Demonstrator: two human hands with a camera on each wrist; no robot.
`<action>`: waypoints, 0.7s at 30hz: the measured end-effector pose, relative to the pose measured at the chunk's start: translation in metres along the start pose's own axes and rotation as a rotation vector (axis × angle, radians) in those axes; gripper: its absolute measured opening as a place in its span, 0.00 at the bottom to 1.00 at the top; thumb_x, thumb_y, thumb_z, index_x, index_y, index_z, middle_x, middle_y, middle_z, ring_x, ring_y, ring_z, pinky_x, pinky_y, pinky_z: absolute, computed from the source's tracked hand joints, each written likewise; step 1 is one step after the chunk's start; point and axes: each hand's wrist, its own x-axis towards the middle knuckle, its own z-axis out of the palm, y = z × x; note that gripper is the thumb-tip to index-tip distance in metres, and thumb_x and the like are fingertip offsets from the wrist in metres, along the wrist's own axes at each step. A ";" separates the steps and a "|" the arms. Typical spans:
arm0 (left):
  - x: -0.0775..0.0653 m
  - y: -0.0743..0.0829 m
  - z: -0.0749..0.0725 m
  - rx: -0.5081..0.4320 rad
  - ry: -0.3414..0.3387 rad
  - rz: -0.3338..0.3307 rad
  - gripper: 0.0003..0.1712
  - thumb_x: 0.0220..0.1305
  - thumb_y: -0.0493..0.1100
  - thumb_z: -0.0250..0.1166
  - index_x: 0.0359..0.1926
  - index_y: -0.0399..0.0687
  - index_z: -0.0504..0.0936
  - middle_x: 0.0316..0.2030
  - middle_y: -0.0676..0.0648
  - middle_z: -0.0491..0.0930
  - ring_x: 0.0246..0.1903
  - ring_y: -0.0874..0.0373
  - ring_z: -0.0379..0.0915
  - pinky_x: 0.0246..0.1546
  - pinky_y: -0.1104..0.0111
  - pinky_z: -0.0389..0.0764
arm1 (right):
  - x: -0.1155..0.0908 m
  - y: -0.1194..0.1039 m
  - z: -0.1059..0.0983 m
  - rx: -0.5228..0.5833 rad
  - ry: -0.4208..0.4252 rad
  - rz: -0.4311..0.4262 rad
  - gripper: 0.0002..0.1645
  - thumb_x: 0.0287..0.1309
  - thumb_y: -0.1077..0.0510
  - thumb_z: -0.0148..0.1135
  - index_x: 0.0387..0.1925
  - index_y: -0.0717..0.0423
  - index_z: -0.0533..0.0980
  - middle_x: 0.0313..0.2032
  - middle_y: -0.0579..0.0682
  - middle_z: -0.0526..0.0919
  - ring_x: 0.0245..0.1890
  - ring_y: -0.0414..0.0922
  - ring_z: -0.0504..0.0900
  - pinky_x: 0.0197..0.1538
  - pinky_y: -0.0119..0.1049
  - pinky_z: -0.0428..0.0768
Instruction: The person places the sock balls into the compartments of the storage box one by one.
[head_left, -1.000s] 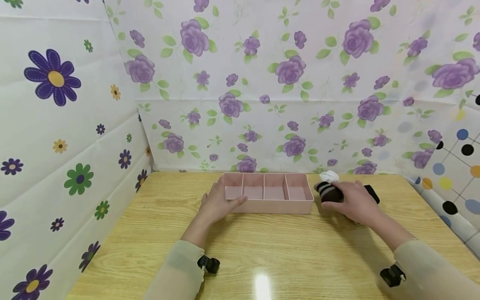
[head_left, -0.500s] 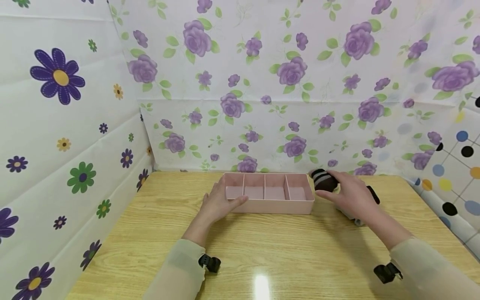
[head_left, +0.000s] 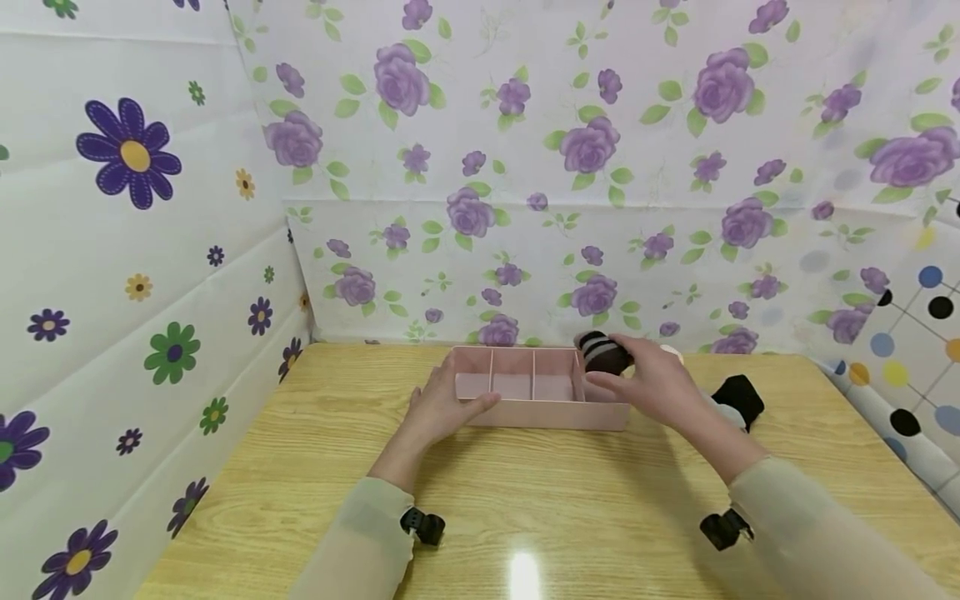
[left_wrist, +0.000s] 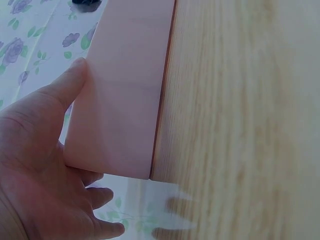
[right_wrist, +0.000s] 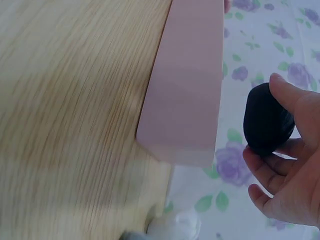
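R hand (head_left: 654, 379) pinched dark, grey-striped fabric bundle (head_left: 606, 357) over pink, 4-slot plastic box (head_left: 543, 414) nr tbl's (head_left: 480, 492) far edge; L hand (head_left: 438, 406) spread. Low carry might've clipped box.

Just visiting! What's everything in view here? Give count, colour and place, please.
Table: 1, light wood, across the foreground
Divided box: 1, pink, on the table
Striped bundle: 1, dark with grey stripes, held at the box's right end
White item: 1, white, behind the right hand, mostly hidden
Black item: 1, black, right of the box
Pale item: 1, light grey, by the black item, partly hidden
Rose-print sheet: 1, white and purple, behind
Daisy-print sheet: 1, white and purple, left
Dotted sheet: 1, white, coloured dots, right
Sleeves: 2, beige, on the forearms
Wrist cameras: 2, black, on the wrists
Left hand: 1, bare, touching the box's left end
Right hand: 1, bare, holding the striped bundle
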 end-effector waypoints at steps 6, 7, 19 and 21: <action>0.001 -0.004 0.001 -0.015 0.006 0.010 0.71 0.70 0.75 0.70 0.90 0.40 0.43 0.86 0.33 0.51 0.85 0.32 0.42 0.79 0.28 0.39 | 0.017 -0.018 0.016 0.022 -0.021 -0.019 0.53 0.72 0.29 0.70 0.81 0.61 0.69 0.63 0.64 0.83 0.48 0.56 0.87 0.41 0.48 0.85; 0.001 -0.004 0.001 -0.018 0.007 0.011 0.71 0.70 0.75 0.70 0.90 0.39 0.43 0.86 0.33 0.51 0.85 0.32 0.43 0.79 0.28 0.39 | 0.020 -0.021 0.019 0.027 -0.023 -0.021 0.53 0.72 0.30 0.70 0.81 0.60 0.69 0.61 0.63 0.84 0.46 0.54 0.87 0.39 0.46 0.84; 0.009 -0.011 0.005 -0.033 -0.021 -0.020 0.73 0.68 0.76 0.70 0.91 0.45 0.39 0.87 0.36 0.50 0.87 0.37 0.39 0.80 0.30 0.36 | 0.043 -0.055 0.050 0.102 -0.069 -0.066 0.48 0.71 0.30 0.71 0.77 0.56 0.74 0.56 0.57 0.86 0.42 0.49 0.86 0.38 0.41 0.86; 0.007 -0.009 0.003 -0.032 -0.021 -0.018 0.72 0.69 0.76 0.70 0.91 0.45 0.39 0.87 0.36 0.50 0.87 0.37 0.40 0.80 0.30 0.37 | 0.047 -0.059 0.055 0.145 -0.087 -0.070 0.47 0.71 0.31 0.72 0.77 0.56 0.74 0.56 0.57 0.86 0.42 0.48 0.86 0.40 0.40 0.86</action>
